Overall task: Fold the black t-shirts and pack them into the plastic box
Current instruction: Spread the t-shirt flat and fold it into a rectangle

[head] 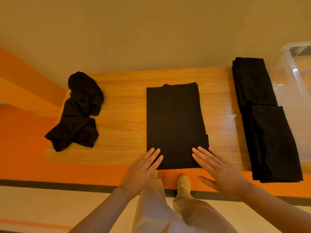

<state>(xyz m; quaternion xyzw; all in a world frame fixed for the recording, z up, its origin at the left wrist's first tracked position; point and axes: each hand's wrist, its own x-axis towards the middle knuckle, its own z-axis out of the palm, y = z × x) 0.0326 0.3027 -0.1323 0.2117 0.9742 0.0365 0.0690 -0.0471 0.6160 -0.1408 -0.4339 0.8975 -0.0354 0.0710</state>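
Folded black garment (pixel 175 125) lying flat at middle of tabletop (pixel 124 115), likely soft, light, floppy; best pinched through all layers at corners by tabletop's front edge, there touched by left hand (pixel 141 169) and right hand (pixel 218 170), fingers straight, gripping nothing.

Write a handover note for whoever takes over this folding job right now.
Left hand: open, straight fingers on the near left corner of the long folded black garment in the middle of the table. Right hand: open, fingers on its near right corner. Done: two folded black piles at the right, beside the clear bin. To do: likely fold the middle garment once more, then the crumpled black garment at the left.
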